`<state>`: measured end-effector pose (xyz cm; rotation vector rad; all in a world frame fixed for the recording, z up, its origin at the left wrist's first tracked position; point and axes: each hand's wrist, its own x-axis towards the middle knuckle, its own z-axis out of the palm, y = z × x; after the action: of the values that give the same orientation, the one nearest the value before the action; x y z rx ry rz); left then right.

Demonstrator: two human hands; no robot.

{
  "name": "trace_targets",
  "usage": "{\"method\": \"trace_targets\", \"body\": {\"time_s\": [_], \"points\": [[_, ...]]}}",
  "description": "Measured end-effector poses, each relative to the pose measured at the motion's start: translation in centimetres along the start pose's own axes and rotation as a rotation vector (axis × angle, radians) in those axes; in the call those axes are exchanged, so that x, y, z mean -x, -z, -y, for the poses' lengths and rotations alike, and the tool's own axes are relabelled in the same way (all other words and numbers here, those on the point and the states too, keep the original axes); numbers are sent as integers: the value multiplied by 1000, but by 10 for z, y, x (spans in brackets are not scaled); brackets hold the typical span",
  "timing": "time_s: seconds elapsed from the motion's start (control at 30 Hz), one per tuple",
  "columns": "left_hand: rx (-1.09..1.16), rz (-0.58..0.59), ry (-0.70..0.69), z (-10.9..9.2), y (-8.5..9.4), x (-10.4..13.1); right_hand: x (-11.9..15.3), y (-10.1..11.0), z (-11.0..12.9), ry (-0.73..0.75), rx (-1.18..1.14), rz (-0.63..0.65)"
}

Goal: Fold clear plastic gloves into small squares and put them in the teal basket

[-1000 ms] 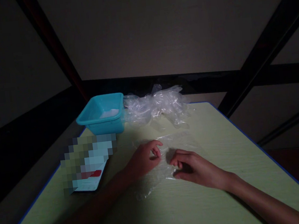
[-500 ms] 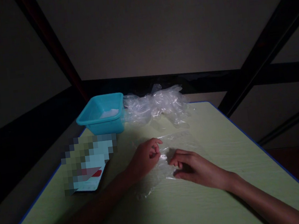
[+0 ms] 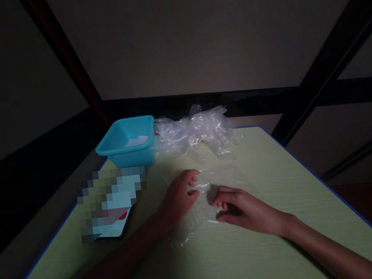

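A clear plastic bag [image 3: 223, 172] lies flat on the table, its edges faint against the pale top. Over its left part is my left hand [image 3: 179, 197], fingers bent and thumb held apart from them, with nothing visible between. My right hand [image 3: 242, 207] rests at the bag's right part, its fingers curled and the thumb apart below them, also holding nothing that I can see. Whether the fingertips touch the film is hard to tell.
Behind the bag sits a heap of crumpled clear plastic bags [image 3: 201, 128]. A blue plastic basin [image 3: 127, 157] with something white inside stands at the back left. A phone-like flat item [image 3: 115, 228], partly pixelated, lies on the pale table [image 3: 276, 169] with a blue edge.
My left hand's thumb and fingers have moved apart, and the hand has shifted very slightly. My right hand is nearly still, and the bag lies in the same place.
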<state>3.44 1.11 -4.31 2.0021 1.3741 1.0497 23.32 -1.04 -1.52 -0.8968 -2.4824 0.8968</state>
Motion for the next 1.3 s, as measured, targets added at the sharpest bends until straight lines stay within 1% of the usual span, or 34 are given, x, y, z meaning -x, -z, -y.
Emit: {"method": "trace_targets", "body": {"time_s": [0.17,0.23,0.27,0.33,0.4,0.5,0.53,0.6,0.73,0.87,0.97,1.07,1.13,1.23,1.3], "points": [[-92,-68,-103,2,4,-1,0,1,0,14,5,1],[-112,-70,-158,3,7,-2,-1,2,1,17,5,7],[-127,-52,-188,3,9,-2,-1,2,1,19,6,10],[-177,33,-243,1,12,-2,-1,2,1,28,6,13],[-255,160,-283,-2,15,0,0,1,2,41,4,10],[-383,347,-305,-7,17,3,1,1,3,58,2,-9],[-419,388,-306,-7,17,4,1,1,4,61,8,-17],[-477,430,-310,-6,17,5,1,2,4,66,28,-39],[-546,447,-328,-4,16,6,0,4,3,78,74,-90],[-567,381,-371,-9,20,6,0,5,1,101,163,-112],[-578,355,-445,-16,22,11,1,7,-1,129,344,-116],[-575,383,-488,-22,19,20,3,10,-5,145,529,-124],[-567,402,-488,-24,15,25,3,12,-7,152,587,-142],[-563,401,-467,-23,8,30,4,11,-9,151,574,-163],[-584,403,-456,-21,6,30,3,10,-8,124,474,-166]]}}
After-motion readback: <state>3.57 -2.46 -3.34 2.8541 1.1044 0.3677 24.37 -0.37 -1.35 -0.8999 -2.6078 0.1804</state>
